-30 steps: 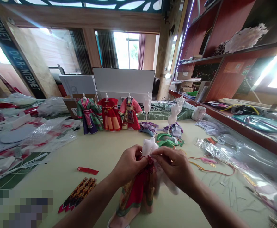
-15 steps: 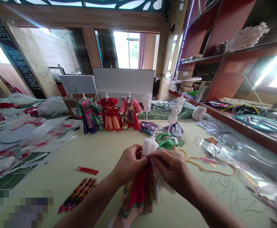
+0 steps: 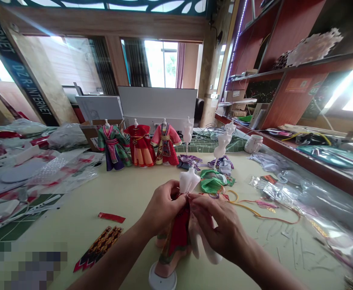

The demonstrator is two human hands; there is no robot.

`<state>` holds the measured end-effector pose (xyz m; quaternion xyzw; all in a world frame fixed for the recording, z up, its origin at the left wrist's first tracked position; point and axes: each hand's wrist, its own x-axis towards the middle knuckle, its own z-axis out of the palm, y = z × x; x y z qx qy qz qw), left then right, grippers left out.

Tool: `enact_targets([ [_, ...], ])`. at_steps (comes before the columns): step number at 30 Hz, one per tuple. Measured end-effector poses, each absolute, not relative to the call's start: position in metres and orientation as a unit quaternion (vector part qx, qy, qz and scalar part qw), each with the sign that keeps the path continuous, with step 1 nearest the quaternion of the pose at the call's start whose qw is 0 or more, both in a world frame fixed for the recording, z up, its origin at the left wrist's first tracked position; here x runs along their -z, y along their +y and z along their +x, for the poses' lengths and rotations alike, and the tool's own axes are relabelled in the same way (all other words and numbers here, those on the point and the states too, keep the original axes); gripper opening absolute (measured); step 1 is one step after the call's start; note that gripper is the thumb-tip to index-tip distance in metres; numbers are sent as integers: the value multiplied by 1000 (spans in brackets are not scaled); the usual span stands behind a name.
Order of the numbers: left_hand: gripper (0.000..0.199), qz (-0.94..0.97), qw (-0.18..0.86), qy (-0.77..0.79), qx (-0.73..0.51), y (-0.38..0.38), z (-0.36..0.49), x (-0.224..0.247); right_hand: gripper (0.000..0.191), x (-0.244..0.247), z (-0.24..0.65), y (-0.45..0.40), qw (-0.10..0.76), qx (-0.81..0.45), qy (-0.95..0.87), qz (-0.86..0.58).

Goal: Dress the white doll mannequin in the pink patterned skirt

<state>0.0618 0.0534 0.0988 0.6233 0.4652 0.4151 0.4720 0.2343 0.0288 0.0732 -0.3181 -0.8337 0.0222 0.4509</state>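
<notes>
On the pale green tabletop (image 3: 134,197), held: one white dress form (image 3: 189,180), bust upward, wearing a red doll dress (image 3: 175,241). My left hand (image 3: 164,205) is curled closed around the form's waist from the left. My right hand (image 3: 215,227) comes in from the right, its fingertips (image 3: 194,199) pressed together, pinching the dress at the waist. The form sits between both hands, neither clearly nearer. Its long axis tilts slightly, running from the bust, just above my hands, down toward me to a round white base (image 3: 162,281). Below my right hand: white cloth (image 3: 205,247). Nearby: green garment (image 3: 211,181), yellow cord (image 3: 249,211). Left on the table: red strip (image 3: 111,218), patterned trim (image 3: 98,249).
</notes>
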Motion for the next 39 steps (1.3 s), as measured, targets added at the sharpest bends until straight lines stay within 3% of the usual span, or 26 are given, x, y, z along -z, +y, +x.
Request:
enact_targets([
  [16,20,570,426,444,-545,48,71,-105,11,-78,219,19,447,-9,-826,-344],
  [24,27,579,436,430,-538,48,71,-101,20,-64,219,23,457,-24,-815,-356],
  [33,30,577,429,434,-543,45,66,-98,17,-62,221,28,419,58,-833,-356],
  [39,28,565,467,408,-545,47,65,-95,18,-67,221,27,482,-13,-805,-347],
])
